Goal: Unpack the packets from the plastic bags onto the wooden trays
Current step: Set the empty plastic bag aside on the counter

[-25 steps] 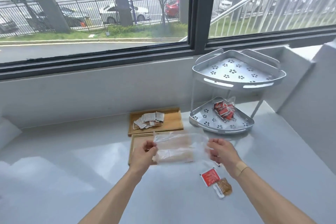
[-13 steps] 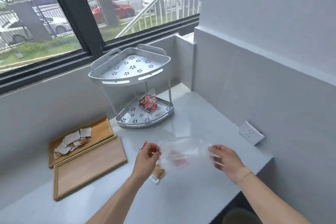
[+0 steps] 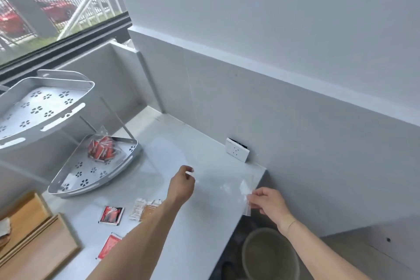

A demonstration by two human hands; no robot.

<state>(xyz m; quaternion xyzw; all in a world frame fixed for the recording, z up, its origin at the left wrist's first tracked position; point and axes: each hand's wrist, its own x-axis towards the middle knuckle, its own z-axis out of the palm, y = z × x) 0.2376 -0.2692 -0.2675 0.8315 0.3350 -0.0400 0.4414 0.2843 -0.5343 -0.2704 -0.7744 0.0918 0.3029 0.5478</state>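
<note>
Both my hands hold an empty clear plastic bag (image 3: 223, 185) stretched above the right end of the white counter. My left hand (image 3: 183, 185) pinches its left edge and my right hand (image 3: 267, 203) pinches its right edge near the counter's corner. Two red packets (image 3: 111, 215) (image 3: 109, 245) and a white-and-brown packet (image 3: 145, 208) lie loose on the counter beside my left forearm. Another clear bag of red packets (image 3: 101, 149) sits on the lower tier of the metal rack. Two wooden trays (image 3: 45, 254) show at the lower left; the farther tray (image 3: 25, 211) holds pale packets at the frame's edge.
A two-tier perforated metal corner rack (image 3: 75, 188) stands at the left by the window. A white wall socket (image 3: 237, 152) sits on the grey wall at the counter's back. A round bin (image 3: 270, 254) stands on the floor below the counter's right edge.
The view has swung to the right. Both hands have carried the bag rightwards, away from the trays, to the counter's right end above the bin. The bag looks empty; packets lie on the counter.
</note>
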